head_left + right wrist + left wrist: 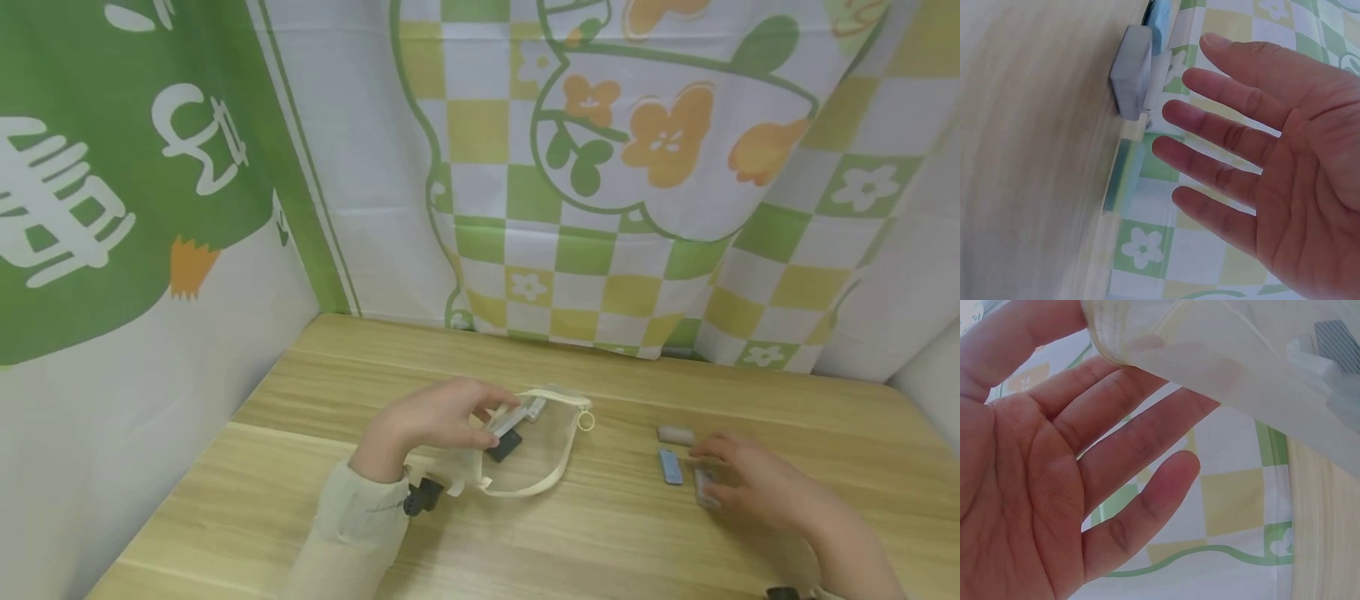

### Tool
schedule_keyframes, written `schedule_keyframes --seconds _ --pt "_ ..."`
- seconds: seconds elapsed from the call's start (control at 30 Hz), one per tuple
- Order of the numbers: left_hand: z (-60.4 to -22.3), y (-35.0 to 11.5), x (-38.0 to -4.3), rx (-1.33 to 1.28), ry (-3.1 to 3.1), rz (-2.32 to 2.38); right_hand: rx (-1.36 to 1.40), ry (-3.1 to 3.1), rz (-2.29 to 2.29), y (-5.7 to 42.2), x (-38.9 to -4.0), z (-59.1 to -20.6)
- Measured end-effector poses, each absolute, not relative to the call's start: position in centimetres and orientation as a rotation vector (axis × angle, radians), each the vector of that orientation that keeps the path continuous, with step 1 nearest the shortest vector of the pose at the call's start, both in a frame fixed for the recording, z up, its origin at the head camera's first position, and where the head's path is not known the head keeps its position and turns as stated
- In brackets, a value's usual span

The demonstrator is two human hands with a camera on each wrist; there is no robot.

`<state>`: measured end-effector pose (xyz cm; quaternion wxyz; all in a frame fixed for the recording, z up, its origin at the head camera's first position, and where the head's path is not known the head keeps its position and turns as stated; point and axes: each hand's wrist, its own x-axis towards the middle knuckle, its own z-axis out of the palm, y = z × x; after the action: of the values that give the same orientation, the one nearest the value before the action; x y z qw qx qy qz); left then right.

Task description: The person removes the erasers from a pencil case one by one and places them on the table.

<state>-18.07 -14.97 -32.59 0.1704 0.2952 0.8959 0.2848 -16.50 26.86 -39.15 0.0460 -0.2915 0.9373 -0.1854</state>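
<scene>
A translucent pouch (551, 482) with a cream zip edge lies open on the table. My left hand (442, 417) pinches its left rim between thumb and fingers; the left wrist view shows some fingertips behind the pouch's film (1241, 369). Inside are a dark block (505, 446) and whitish small pieces (536, 408). To the right, my right hand (757, 479) hovers by a small grey block (705, 487), its fingers loosely extended. In the right wrist view that grey block (1130, 72) stands apart from the fingertips. Beside it lies a small light-blue piece (671, 467).
A short greyish-beige piece (676, 435) lies just behind the blue one. A ring pull (587, 420) hangs from the pouch's right end. Patterned curtains (555, 275) hang along the back of the wooden table (585, 550) and on the left.
</scene>
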Motion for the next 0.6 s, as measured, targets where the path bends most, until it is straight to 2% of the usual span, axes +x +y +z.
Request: schedule_keyframes --seconds 0.6 --pt "-32.9 -14.9 -18.2 0.843 2.557 0.787 -0.943 2.889 -0.537 24.6 -16.4 -37.6"
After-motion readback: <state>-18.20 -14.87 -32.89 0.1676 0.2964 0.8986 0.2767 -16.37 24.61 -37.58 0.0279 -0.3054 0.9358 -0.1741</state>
